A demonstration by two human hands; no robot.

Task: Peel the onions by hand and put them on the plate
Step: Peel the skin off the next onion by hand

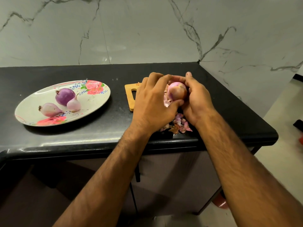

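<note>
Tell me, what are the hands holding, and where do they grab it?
Both hands hold one onion. The left hand curls over its left side, thumb at the bottom; the right hand wraps its right side.

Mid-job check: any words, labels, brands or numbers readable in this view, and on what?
None readable.
The plate carries only painted roses, no lettering.
The cutting board, counter and marble wall show no print.
The onion that the left hand and right hand hold bears no sticker.
</note>
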